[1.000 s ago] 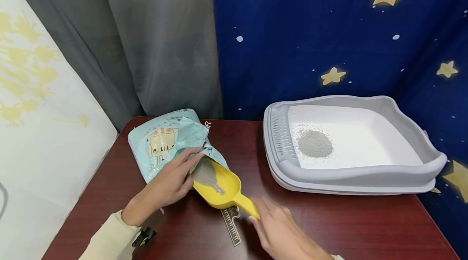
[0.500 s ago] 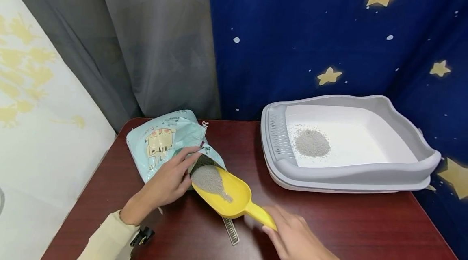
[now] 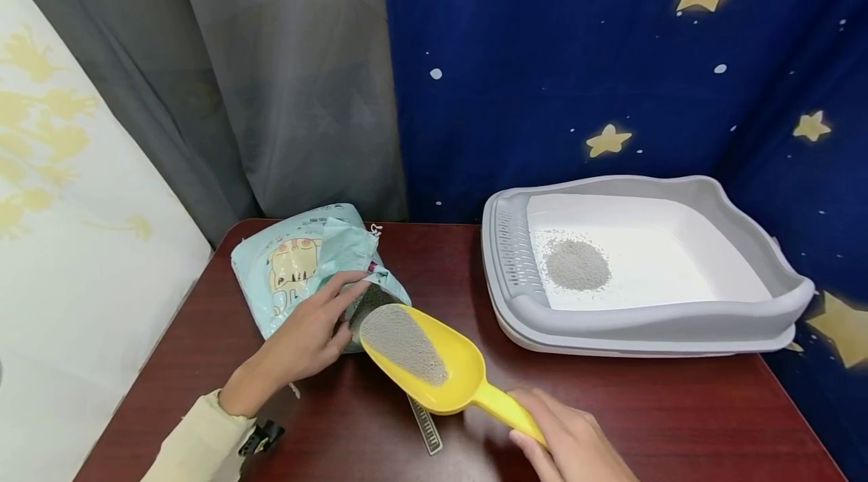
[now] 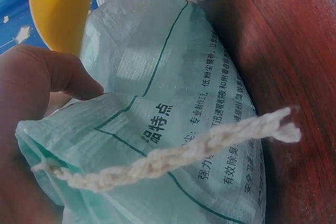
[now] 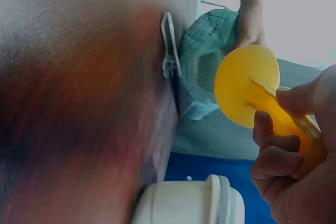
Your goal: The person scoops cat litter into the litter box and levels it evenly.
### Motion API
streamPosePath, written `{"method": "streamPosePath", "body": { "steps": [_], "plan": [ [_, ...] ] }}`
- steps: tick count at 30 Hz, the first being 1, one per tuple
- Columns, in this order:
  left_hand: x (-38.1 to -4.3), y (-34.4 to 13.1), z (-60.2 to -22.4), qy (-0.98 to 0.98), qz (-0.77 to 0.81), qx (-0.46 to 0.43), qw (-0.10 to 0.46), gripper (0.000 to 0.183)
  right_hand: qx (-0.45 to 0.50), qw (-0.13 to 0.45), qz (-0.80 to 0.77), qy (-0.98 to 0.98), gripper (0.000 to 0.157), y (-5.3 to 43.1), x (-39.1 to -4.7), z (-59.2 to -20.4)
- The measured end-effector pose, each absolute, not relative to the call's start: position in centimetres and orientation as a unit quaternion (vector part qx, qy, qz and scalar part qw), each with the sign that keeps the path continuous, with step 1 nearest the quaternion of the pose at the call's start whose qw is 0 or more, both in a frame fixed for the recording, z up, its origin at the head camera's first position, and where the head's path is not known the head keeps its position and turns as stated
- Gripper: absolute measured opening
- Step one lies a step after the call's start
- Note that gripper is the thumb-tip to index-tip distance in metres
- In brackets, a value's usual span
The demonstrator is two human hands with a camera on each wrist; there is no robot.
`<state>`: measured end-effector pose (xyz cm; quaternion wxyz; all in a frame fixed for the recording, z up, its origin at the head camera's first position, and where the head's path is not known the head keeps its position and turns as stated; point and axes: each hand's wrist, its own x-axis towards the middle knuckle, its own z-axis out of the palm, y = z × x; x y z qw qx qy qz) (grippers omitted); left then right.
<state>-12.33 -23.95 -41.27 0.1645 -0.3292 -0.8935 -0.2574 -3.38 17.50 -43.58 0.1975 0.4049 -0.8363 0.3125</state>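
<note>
The fingers (image 5: 278,158) of the right hand (image 3: 573,437) are wrapped round the handle of a yellow scoop (image 3: 468,373), while those of the left hand (image 3: 305,335) pinch the edge of the pale blue bag (image 3: 254,263) at its mouth. The scoop is held over the counter (image 3: 610,407), its tip at the bag's opening, with grey granules (image 3: 404,343) filling much of its bowl. The work looks to be in its early part: one small heap (image 3: 578,265) lies towards the left end of the grey-rimmed tray (image 3: 651,325), whose white floor is mostly bare; this scoopful is not yet in there, and more would seem needed to cover the floor. How much the bag holds cannot be told, as its mouth is dark and partly behind the left hand. Whether the scoop touches the bag is unclear. A flat slotted strip (image 3: 426,425) is half covered by the scoop, so its full shape is hidden. The right wrist view cuts off the tray, and the head view crops the right hand.
</note>
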Motion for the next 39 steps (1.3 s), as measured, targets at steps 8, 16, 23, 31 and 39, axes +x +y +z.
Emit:
{"method": "streamPosePath", "body": {
  "steps": [8, 16, 23, 31, 39],
  "plan": [
    [-12.5, -24.0, -41.4, -0.894, -0.255, -0.330, 0.162, 0.067, 0.397, 0.226, 0.314, -0.832, 0.040, 18.8, -3.1, -42.0],
    [-12.6, -24.1, -41.5, -0.896, -0.253, -0.327, 0.159, 0.067, 0.374, 0.234, 0.315, -0.840, 0.033, 19.8, -2.7, -39.9],
    [-12.7, -24.0, -41.6, -0.896, -0.255, -0.325, 0.161, 0.067, 0.315, 0.207, 0.279, -0.883, 0.060, 21.1, -2.3, -37.2],
    [-12.7, -24.1, -41.9, -0.898, -0.254, -0.323, 0.160, 0.066, 0.270, 0.243, 0.243, -0.900, 0.054, 23.4, -3.4, -35.4],
    [-12.7, -24.1, -41.8, -0.897, -0.252, -0.324, 0.163, 0.067, 0.208, 0.262, 0.206, -0.919, 0.045, 27.0, -5.9, -34.5]
  ]
}}
